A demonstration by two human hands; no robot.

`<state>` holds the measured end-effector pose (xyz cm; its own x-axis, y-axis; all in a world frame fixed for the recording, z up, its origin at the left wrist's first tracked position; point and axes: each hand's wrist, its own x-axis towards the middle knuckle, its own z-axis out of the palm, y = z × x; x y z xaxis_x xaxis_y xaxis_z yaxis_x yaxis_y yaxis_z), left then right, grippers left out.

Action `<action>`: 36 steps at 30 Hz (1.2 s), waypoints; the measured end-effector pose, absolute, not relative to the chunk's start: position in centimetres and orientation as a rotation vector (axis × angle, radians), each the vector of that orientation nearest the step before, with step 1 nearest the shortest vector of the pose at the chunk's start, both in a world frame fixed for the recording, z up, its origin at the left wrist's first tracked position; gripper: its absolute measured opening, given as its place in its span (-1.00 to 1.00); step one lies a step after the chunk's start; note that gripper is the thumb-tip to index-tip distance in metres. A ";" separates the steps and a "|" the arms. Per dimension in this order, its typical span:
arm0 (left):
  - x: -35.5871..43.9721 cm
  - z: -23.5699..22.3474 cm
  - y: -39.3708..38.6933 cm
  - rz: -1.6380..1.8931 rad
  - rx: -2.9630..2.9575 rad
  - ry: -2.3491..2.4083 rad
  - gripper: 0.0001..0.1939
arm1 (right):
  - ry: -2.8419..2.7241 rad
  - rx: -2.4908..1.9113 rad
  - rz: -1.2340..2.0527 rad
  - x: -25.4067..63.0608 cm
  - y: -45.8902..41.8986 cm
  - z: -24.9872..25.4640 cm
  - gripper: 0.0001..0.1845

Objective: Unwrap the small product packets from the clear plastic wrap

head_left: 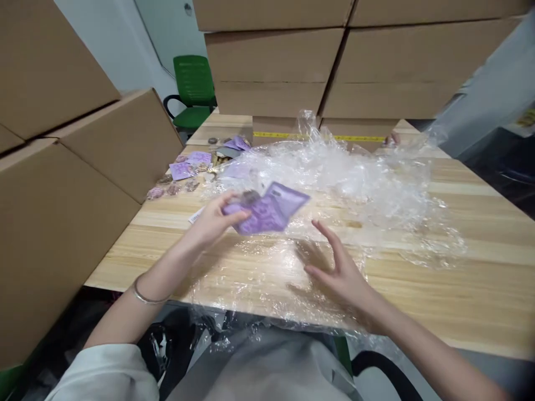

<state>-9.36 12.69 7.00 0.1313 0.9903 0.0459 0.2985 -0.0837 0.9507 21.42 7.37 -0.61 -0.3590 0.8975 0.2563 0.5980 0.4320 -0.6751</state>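
Observation:
My left hand (211,220) is closed on a small stack of purple cards (267,211), held just above the wooden table (480,289). A small round dark piece sits at the top of the stack by my fingertips. My right hand (338,273) hovers open over the table, fingers spread, a little right of and below the cards, holding nothing. A large crumpled heap of clear plastic film (359,178) lies under and beyond both hands and hangs over the near table edge.
More purple cards (188,164) and small pinkish trinkets (167,189) lie at the far left of the table. Big cardboard boxes (62,184) crowd the left side and stack at the back. A green chair (193,89) stands behind. Another person's fingers (392,139) show at the far edge.

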 end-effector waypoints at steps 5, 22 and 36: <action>-3.1 2.4 10.2 0.906 1.191 1.168 -0.36 | -1.509 -1.157 1.219 20.0 9.1 1.5 -0.12; -19.5 2.1 11.5 0.775 1.448 2.220 -0.51 | -1.248 -1.454 1.426 22.9 8.9 -2.2 -0.51; -10.4 2.4 5.8 0.619 2.615 1.367 -0.76 | -2.253 -1.118 0.222 24.2 11.2 3.5 -0.44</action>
<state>-10.43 5.75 2.39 0.5066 0.8092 0.2976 0.7572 -0.5826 0.2952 24.16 11.20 3.54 -0.4600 0.7683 0.4451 0.6669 0.6299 -0.3981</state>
